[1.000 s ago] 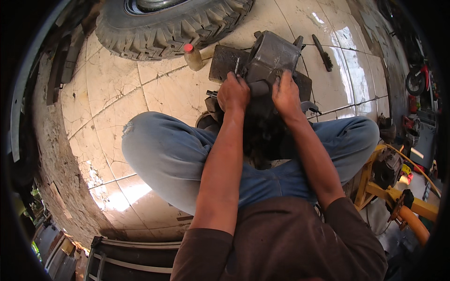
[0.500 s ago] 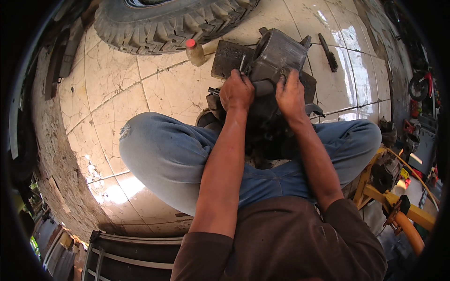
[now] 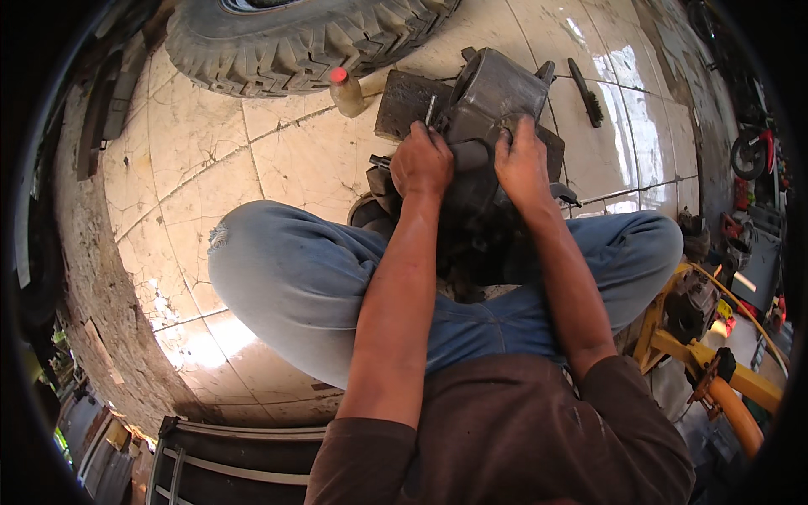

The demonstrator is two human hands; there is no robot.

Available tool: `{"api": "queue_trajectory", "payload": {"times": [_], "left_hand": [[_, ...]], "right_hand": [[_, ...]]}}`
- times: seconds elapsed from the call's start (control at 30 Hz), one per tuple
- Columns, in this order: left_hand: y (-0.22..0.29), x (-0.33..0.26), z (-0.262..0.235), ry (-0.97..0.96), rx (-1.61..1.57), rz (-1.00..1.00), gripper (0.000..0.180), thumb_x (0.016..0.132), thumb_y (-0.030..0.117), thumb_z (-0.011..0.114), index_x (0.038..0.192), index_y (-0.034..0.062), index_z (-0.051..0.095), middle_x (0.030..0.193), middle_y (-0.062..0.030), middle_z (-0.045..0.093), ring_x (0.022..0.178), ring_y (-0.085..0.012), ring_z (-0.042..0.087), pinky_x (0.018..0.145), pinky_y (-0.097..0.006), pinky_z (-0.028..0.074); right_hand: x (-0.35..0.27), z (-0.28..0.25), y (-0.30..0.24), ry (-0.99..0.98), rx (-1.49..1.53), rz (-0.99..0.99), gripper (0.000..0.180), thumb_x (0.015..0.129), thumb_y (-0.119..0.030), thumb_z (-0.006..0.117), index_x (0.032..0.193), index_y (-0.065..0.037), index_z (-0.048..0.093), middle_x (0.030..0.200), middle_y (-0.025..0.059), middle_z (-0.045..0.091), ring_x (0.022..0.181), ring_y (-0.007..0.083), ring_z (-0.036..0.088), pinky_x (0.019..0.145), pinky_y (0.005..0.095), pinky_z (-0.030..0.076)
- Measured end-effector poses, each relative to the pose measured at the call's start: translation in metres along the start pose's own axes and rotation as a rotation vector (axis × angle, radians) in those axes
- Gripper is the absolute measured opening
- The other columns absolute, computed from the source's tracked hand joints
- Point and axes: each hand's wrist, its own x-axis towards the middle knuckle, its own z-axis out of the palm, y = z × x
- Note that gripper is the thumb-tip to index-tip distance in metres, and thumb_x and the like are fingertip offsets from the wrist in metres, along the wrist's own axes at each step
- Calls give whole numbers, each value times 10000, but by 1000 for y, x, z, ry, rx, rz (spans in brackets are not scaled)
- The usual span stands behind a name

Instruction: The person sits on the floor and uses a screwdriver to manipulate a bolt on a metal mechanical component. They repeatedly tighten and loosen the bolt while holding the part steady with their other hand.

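Observation:
A dark metal gearbox housing (image 3: 492, 97) stands between my bent legs, its boxy far end raised toward the tyre. My left hand (image 3: 421, 162) is closed at its left side, fingers pinched around a thin metal rod (image 3: 432, 109) that sticks up past the fingertips. What the rod's lower end meets is hidden by the hand. My right hand (image 3: 522, 160) rests against the right side of the housing, thumb and fingers closed near its upper face. Whatever lies under those fingertips is too small to make out.
Beyond the housing lies a big knobbly tyre (image 3: 311, 46). A red-capped jar (image 3: 346, 93) stands near it, beside a dark block (image 3: 406, 105). To the right a black wire brush (image 3: 587, 93) lies on the tiles. A yellow metal frame (image 3: 724, 374) stands at my right.
The view has shifted slightly. Both hands keep nearly the same places on the housing, and the rod stays in the left one.

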Motion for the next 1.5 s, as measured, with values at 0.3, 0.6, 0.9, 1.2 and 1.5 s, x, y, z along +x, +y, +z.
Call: {"api": "queue_trajectory", "payload": {"times": [0.3,0.6,0.9,1.2,1.5], "left_hand": [[-2,1,0,13,13,-10,313,1005,297,472,1017,19,615,935,-272,713,902,-476,681,821,-558,511],[-5,2,1,24,34,-16,259,993,270,499,979,35,607,920,-236,717,879,-449,683,793,-545,525],[-5,2,1,26,11,-16,251,988,272,508,966,43,608,912,-234,717,876,-452,683,784,-547,528],[-5,3,1,4,4,-28,254,991,284,507,972,51,606,920,-231,717,874,-447,687,780,-542,536],[-6,3,0,5,8,-24,245,991,279,508,965,54,602,896,-235,712,853,-453,685,768,-547,534]], "right_hand": [[1,-5,-3,-44,2,17,251,938,-74,593,1114,38,455,932,341,655,927,552,623,797,596,481],[2,-12,-19,-76,-15,96,290,924,-69,602,1143,49,452,939,366,650,936,564,619,807,594,492],[4,-14,-29,-103,-34,167,347,901,-60,621,1176,75,456,919,361,662,940,553,633,822,583,501],[8,-17,-31,-132,-51,182,373,892,-56,629,1193,94,468,930,368,664,926,542,649,802,564,516],[4,-11,-37,-90,-56,178,311,870,-20,634,1108,69,455,891,358,655,909,555,634,777,579,506]]}}
